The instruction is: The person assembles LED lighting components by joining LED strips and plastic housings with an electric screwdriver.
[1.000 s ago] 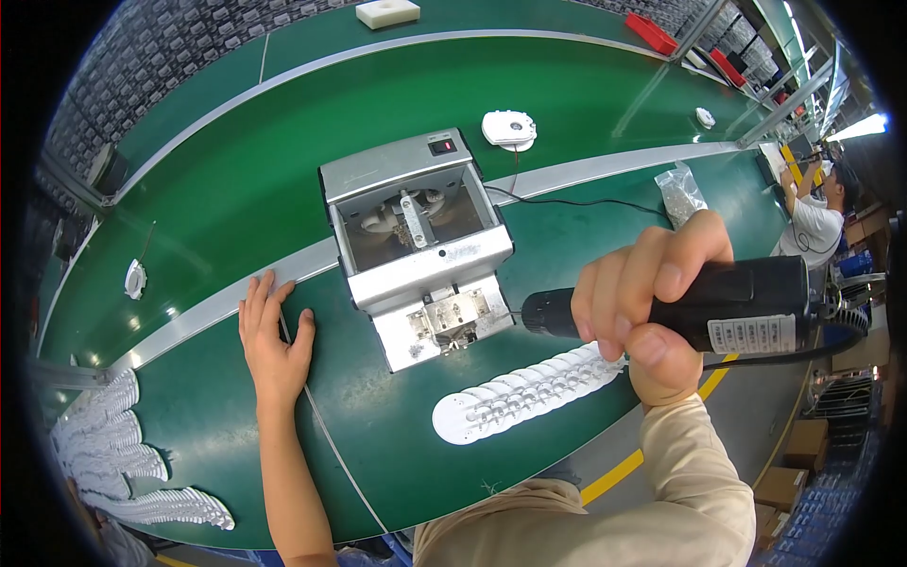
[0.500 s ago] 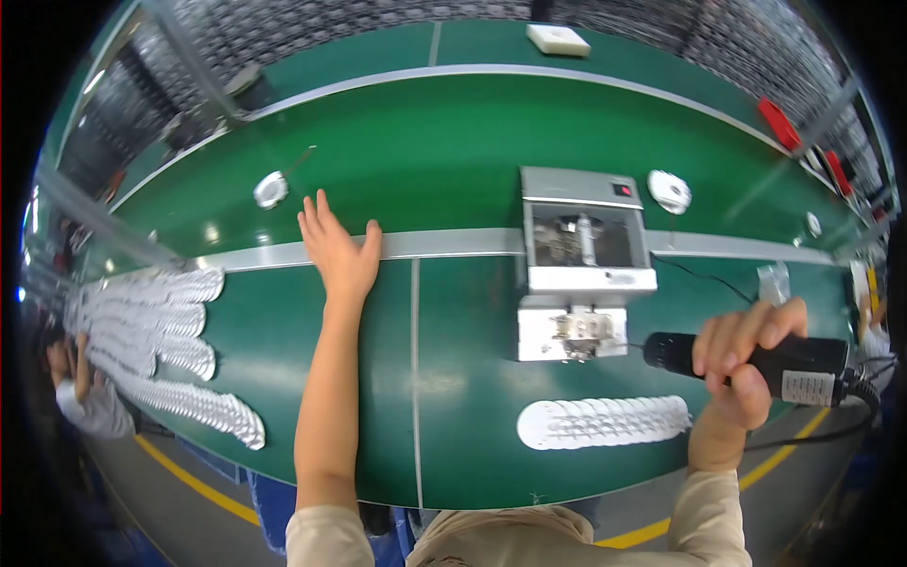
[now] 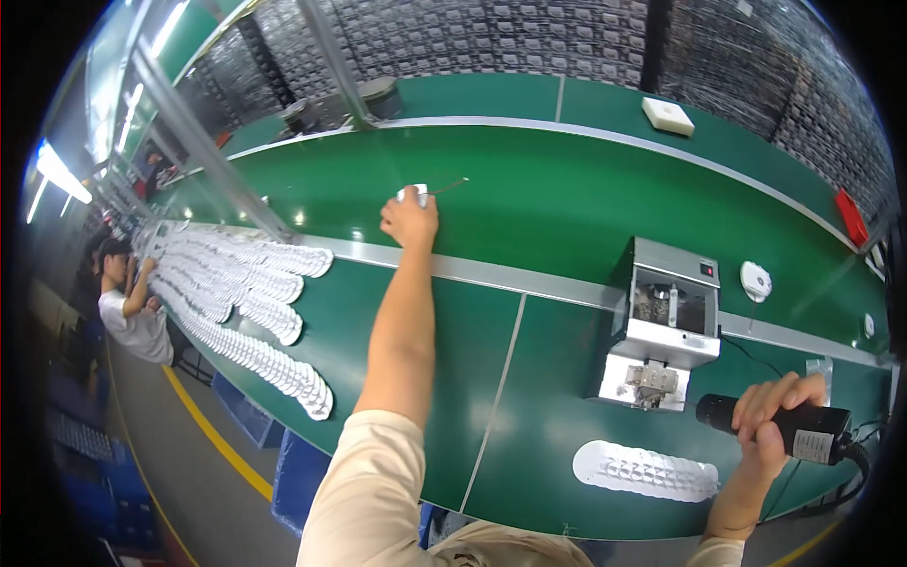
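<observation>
At the far side of the bench, on the green belt, my left hand has its fingers closed round a small white round part. A thin wire runs from the part to the right. My right hand grips a black electric screwdriver at the right, its bit pointing left. Just left of that bit stands a grey metal screw feeder with a see-through window. Nearer to me lies a row of overlapping white discs.
Several long rows of overlapping white discs cover the bench's left side. Another white round part is on the belt beyond the feeder. A white block sits on the back shelf. A co-worker is at the far left.
My left hand, open before, has reached onto the belt and closed round the white part. The view has swung left. My right hand still holds the screwdriver.
</observation>
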A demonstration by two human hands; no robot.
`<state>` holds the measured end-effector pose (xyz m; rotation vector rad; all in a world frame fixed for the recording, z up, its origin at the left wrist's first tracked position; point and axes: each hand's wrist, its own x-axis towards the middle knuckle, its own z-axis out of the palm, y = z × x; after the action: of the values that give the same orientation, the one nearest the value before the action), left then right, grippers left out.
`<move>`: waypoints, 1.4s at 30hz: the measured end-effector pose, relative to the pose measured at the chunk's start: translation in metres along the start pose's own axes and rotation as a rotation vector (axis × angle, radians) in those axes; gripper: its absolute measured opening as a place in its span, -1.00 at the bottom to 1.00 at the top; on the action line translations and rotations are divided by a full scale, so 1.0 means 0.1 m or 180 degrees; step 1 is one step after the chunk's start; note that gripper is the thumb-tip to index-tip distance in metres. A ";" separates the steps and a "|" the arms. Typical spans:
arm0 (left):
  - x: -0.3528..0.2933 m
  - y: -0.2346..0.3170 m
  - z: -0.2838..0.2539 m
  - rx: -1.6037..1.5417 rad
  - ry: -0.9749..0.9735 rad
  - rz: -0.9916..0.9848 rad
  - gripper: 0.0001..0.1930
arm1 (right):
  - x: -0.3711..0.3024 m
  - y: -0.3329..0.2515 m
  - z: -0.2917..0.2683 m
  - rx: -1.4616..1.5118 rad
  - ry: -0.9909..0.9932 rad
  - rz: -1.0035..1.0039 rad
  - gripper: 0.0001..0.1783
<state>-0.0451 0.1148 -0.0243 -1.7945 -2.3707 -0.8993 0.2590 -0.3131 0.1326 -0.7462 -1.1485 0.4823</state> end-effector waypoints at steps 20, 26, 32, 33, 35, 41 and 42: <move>-1.95 -0.14 -2.36 -0.0736 -0.2650 0.3596 -0.34 | -0.08 -0.39 -0.15 0.0121 -0.0243 -0.0373 -0.61; -2.58 -0.01 -1.92 -0.2142 -0.2980 0.4400 -0.48 | -0.24 -0.39 -0.17 0.0182 -0.0228 -0.0591 -0.59; -3.06 0.32 -1.82 -0.2800 -0.2649 0.4513 -0.70 | -0.33 -0.54 -0.35 0.0507 -0.0337 -0.0582 -0.57; -3.09 0.35 -1.78 -0.2920 -0.2699 0.4656 -0.69 | -0.34 -0.54 -0.36 0.0457 -0.0425 -0.0577 -0.56; -3.08 0.35 -1.79 -0.2915 -0.2731 0.4666 -0.72 | -0.33 -0.50 -0.34 0.0493 -0.0463 -0.0472 -0.56; -3.09 0.36 -1.76 -0.2861 -0.2695 0.4686 -0.72 | -0.30 -0.46 -0.28 0.0014 -0.0739 -0.0211 -0.54; -3.10 0.36 -1.75 -0.2827 -0.2740 0.4683 -0.71 | -0.31 -0.44 -0.27 0.0006 -0.0651 -0.0203 -0.54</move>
<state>0.0360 -0.2302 0.0242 -3.6509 0.1132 -0.9170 0.2720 -0.3712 0.1401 -0.6675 -1.3582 0.5146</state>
